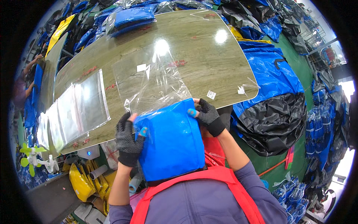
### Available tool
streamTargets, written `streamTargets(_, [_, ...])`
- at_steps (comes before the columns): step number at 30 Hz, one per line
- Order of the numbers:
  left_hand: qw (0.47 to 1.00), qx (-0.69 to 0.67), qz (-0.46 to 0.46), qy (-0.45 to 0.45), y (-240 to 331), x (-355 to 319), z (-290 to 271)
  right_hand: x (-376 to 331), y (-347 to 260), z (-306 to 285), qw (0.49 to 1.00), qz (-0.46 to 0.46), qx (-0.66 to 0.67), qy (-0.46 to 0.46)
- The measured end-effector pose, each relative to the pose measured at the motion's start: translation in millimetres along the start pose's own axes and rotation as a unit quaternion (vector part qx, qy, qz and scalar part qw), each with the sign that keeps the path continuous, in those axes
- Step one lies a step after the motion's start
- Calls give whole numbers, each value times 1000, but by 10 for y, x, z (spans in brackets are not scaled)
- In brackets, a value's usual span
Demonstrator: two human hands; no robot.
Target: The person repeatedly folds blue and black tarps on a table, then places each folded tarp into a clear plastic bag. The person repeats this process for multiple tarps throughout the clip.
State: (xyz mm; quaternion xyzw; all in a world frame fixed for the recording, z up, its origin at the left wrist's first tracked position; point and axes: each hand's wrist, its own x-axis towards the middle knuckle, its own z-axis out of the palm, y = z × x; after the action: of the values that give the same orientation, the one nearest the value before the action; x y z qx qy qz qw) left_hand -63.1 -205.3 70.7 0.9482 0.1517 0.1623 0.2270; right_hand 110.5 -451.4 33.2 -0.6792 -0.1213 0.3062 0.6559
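Note:
A folded blue tarp-like bag point(169, 140) is held against my front, below the table's near edge. My left hand point(129, 139), in a dark dotted fingerless glove, grips its left upper side. At its upper right corner, my right hand point(209, 116) grips it in a matching glove. Blue tape wraps both thumbs. A clear plastic bag point(149, 82) lies flat on the table, and its near end overlaps the top edge of the blue bag. Whether the blue bag's edge is inside the plastic cannot be made out. A small white label point(141, 67) sits on the plastic.
The wood-patterned table point(209, 48) holds a stack of clear plastic bags point(80, 100) at left and a wrapped blue package point(132, 20) at the far edge. Blue and black bags point(272, 108) lie right of it. A green fan point(31, 158) stands lower left. Another person's hand point(37, 58) shows far left.

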Motion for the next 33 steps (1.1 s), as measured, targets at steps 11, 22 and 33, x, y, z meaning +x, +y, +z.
streamTargets(11, [996, -22, 42, -77, 443, 546, 392, 69, 75, 157, 928, -208, -238, 199])
streamTargets(22, [995, -12, 84, -55, 478, 565, 512, 170, 162, 152, 919, -223, -232, 226])
streamTargets(33, [988, 6, 148, -36, 416, 576, 536, -234, 247, 16, 867, -264, -391, 161])
